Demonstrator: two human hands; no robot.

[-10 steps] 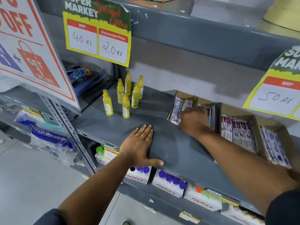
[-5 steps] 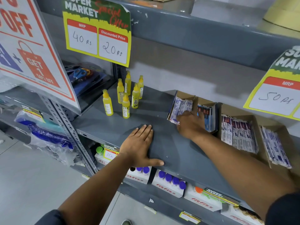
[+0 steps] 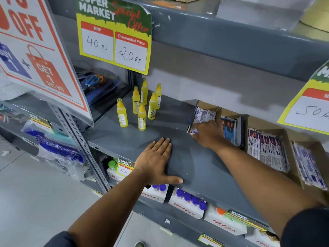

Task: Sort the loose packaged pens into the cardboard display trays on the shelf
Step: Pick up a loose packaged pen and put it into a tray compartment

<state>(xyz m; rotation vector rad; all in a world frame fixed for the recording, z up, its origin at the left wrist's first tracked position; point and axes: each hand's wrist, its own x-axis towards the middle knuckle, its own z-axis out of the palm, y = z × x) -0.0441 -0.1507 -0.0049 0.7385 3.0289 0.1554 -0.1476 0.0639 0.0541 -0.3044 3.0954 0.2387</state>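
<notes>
Packaged pens [image 3: 204, 115] fill the leftmost of four cardboard trays [image 3: 207, 106]; the right hand [image 3: 208, 134] has slid leftward onto them, grip unclear. Left hand [image 3: 156, 161] stays flat, open, beside six yellow bottles [image 3: 141, 115].

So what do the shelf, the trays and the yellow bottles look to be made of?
Shelf: seemingly painted metal, matt grey, with a rivet and a perforated upright.
Trays: brown cardboard, raw matt walls.
Bottles: probably plastic, glossy yellow, slightly translucent, with paper labels.
</notes>
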